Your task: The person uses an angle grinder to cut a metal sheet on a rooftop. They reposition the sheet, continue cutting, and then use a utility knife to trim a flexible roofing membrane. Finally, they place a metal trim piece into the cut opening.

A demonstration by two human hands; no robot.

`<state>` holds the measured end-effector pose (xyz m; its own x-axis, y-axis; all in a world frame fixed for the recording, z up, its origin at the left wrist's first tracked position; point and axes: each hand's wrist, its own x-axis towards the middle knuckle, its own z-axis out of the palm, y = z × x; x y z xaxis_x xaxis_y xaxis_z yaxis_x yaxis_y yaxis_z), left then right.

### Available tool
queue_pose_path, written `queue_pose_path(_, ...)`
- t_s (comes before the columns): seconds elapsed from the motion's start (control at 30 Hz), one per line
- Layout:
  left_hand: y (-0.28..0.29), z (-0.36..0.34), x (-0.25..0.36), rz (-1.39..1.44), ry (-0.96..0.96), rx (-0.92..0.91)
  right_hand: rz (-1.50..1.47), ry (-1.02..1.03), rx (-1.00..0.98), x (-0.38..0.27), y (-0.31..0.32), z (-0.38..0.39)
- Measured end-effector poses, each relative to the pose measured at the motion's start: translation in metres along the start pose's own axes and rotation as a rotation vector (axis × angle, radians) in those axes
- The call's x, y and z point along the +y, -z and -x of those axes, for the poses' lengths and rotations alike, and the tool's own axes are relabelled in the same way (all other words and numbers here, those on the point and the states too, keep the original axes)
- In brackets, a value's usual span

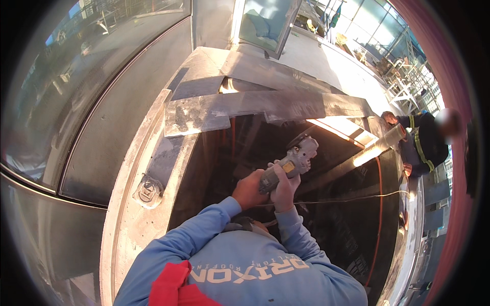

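I hold a grey, dust-coated angle grinder (302, 155) with a yellow label, its disc at the upper end, over a dark opening. My left hand (247, 188) is closed round the lower part of its body. My right hand (283, 186), paler, as if dusty or gloved, grips the body just beside it, fingers wrapped. A stone-like beam (245, 104) crosses beyond the tool. A thin cord (337, 200) runs across the opening below my hands. My blue sleeves and a red cloth (168, 285) show at the lower edge.
A ledge (127, 224) with a dusty lump (148, 191) runs along the left, beside dark glazed panels (117, 117). A co-worker (423, 143) in dark hi-vis clothing is at the right, near a pale pipe (385, 140). An orange cable (378, 229) hangs on the right. Scaffolding (408, 76) stands beyond.
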<state>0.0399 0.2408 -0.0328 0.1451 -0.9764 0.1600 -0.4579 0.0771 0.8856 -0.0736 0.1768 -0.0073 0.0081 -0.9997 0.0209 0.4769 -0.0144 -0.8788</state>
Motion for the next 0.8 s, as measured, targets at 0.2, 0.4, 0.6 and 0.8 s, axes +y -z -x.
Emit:
queue_pose_path(0.2,0.042,0.022,-0.034,-0.28,0.178,0.027,-0.183,-0.29,-0.085,0.074,-0.018,0.006)
queue_pose_path(0.4,0.059,0.023,-0.104,-0.143,0.209,0.065,-0.429,-0.327,-0.06,0.122,-0.047,-0.006)
queue_pose_path(0.6,0.053,-0.008,-0.159,-0.105,0.226,0.003,-0.339,-0.243,0.042,0.169,-0.058,-0.035)
queue_pose_path(0.8,0.061,0.006,-0.181,-0.039,0.006,-0.105,-0.217,-0.144,0.11,0.158,-0.052,-0.017)
